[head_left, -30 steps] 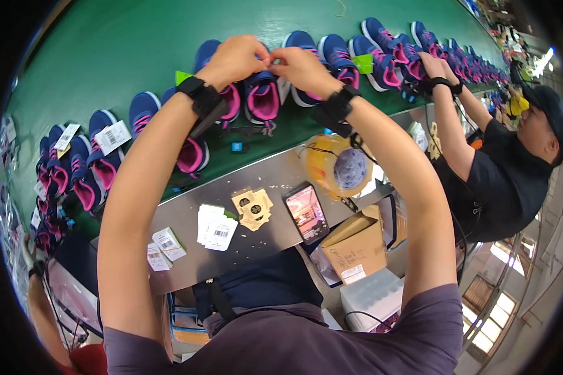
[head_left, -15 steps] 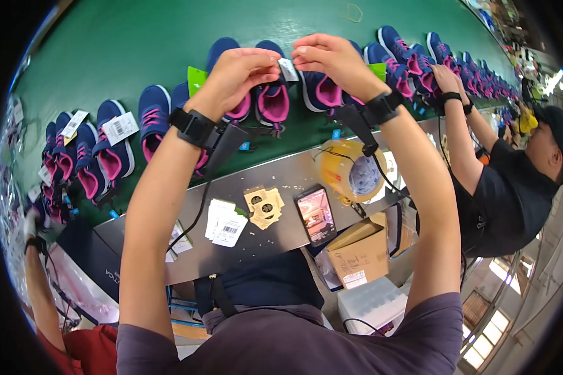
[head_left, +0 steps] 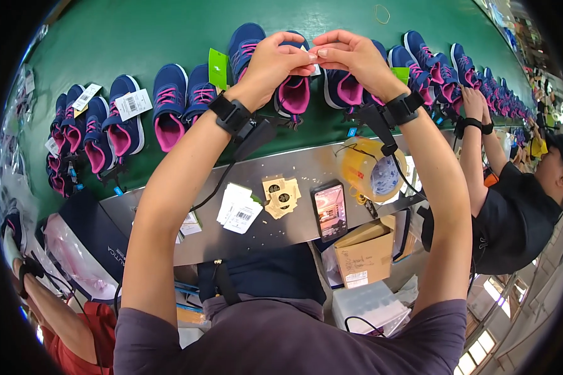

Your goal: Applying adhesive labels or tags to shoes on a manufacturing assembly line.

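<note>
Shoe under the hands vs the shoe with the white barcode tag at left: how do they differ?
The shoe under the hands carries no tag that shows; the tagged shoe has a white tag lying across it. The left hand and right hand meet above the first; nobody touches the second. Both are navy with pink lining, on the green belt.

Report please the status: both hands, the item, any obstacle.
Left hand and right hand raised together, pinching a small white tag. Navy-and-pink shoes directly beneath on green belt. Nothing between.
</note>
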Available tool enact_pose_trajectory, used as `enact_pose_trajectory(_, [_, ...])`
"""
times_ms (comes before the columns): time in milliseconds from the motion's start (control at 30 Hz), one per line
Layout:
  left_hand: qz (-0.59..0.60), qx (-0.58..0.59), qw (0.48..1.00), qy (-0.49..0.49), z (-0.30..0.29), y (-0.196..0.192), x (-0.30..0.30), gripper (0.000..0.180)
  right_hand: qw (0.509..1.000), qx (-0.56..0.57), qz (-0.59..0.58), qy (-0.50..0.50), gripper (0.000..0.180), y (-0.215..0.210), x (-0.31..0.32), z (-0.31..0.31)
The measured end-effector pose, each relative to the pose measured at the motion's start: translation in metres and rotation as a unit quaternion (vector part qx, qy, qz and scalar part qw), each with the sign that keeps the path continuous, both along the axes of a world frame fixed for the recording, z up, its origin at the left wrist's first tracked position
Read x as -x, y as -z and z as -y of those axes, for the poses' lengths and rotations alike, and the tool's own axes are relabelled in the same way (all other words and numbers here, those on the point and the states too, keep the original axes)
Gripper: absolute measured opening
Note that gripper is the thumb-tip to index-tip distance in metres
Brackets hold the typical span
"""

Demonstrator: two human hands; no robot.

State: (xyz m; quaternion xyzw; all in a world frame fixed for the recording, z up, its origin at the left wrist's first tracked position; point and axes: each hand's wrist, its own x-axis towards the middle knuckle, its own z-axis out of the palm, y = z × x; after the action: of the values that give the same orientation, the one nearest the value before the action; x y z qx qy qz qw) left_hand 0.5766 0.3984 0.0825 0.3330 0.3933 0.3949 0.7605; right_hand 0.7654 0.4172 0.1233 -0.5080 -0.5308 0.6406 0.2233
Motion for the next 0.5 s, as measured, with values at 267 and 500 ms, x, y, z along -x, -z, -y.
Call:
enact_pose_trajectory(267, [-0.067,0.002,0.998,0.012,-0.001,-0.003,0.004,0.049,0.999,-0.028,0.017,-0.029,0.027,0.005,0.003,0.002])
enact_pose_trajectory(500, [-0.043,-0.011,0.999,0.025,-0.001,-0.002,0.009,0.047,0.993,-0.105,0.055,0.009,0.025,0.009,0.011,0.003])
